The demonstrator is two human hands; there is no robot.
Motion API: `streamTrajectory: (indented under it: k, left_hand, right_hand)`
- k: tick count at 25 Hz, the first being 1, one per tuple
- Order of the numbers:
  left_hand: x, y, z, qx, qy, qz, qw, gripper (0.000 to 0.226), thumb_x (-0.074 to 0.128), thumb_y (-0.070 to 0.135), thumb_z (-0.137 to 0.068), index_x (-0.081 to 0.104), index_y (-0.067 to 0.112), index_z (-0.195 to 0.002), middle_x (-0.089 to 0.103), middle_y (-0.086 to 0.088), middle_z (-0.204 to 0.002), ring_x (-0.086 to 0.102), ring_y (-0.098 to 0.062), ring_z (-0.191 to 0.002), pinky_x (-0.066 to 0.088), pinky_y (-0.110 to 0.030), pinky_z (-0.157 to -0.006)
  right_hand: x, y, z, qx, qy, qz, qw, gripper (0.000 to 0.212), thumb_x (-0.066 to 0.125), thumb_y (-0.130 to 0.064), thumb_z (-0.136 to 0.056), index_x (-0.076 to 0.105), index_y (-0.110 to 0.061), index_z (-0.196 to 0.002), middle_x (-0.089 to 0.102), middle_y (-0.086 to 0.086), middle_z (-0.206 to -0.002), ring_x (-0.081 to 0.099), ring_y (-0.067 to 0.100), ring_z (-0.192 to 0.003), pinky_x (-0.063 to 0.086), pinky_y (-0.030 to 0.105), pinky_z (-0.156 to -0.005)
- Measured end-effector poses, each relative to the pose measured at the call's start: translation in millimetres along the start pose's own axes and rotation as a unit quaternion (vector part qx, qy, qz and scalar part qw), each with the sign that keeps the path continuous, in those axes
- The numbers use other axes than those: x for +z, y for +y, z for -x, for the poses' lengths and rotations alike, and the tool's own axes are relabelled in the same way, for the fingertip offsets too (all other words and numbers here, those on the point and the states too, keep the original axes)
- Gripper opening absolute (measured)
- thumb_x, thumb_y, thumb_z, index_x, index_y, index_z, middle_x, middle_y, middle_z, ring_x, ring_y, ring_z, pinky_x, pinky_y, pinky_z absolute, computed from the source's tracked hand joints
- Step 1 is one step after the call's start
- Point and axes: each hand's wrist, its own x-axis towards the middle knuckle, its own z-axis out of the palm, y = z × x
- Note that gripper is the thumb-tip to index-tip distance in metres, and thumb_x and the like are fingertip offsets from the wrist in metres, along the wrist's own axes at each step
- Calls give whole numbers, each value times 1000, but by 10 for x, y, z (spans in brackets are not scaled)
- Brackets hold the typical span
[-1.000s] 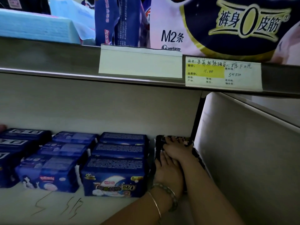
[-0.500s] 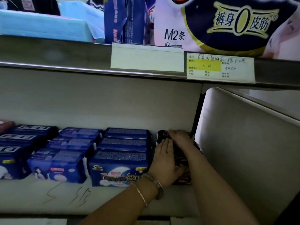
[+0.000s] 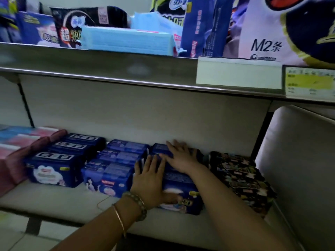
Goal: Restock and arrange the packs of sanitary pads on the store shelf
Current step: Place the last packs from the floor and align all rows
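On the lower shelf [image 3: 68,201] stand rows of dark blue sanitary pad packs. My left hand [image 3: 150,180] lies flat with straight fingers on the left side of the right-hand blue row [image 3: 181,194]. My right hand [image 3: 181,158] rests with spread fingers on top of the same row, further back. To the right of that row sits a black patterned row of packs [image 3: 241,176], untouched. Two more blue rows, the middle row [image 3: 112,171] and the left row [image 3: 59,160], stand to the left.
Pink packs [image 3: 16,151] fill the far left of the lower shelf. A white side panel [image 3: 299,169] closes the shelf on the right. The upper shelf [image 3: 108,69] carries light blue, black and large white packs, with price labels [image 3: 308,82] on its edge.
Both hands have left the black patterned packs at the far right and moved left onto the neighbouring blue row. The camera view has shifted left and pulled back.
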Motion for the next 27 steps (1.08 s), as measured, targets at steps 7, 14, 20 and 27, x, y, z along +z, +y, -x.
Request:
streamTrajectory:
  k: [7, 14, 20, 27]
  left_hand:
    - [34, 5, -48, -12, -47, -5, 999, 118, 44, 80, -70, -17, 14, -146, -12, -8, -156, -8, -27, -144, 11, -47, -114]
    - [58, 116, -35, 4, -42, 2, 999, 119, 43, 80, -70, -19, 11, -145, -12, -8, -156, -7, -26, -144, 14, -42, -115]
    - [72, 179, -90, 2, -49, -1, 999, 119, 41, 81, -71, -18, 9, -145, -13, -9, -156, -8, -28, -144, 11, -43, -115]
    - [88, 142, -169, -11, -32, -1, 999, 116, 40, 79, -73, -16, 8, -145, -12, -7, -156, -8, -24, -144, 12, -41, -115]
  right_hand:
    - [77, -34, -54, 11, -43, 44, 998, 62, 15, -65, -93, -3, -41, -147, -9, -6, -158, -10, 23, -145, -12, 63, -110]
    - [67, 56, 35, 28, -43, 36, 998, 63, 14, -67, -91, -2, -42, -147, -9, -7, -158, -10, 23, -145, -9, 62, -111]
    - [57, 119, 9, 26, -43, 40, 998, 63, 14, -68, -90, -1, -43, -147, -8, -8, -158, -9, 23, -145, -9, 60, -112]
    - [74, 143, -85, 30, -24, 44, 998, 65, 13, -70, -89, 0, -43, -147, -8, -9, -158, -9, 23, -145, -9, 59, -112]
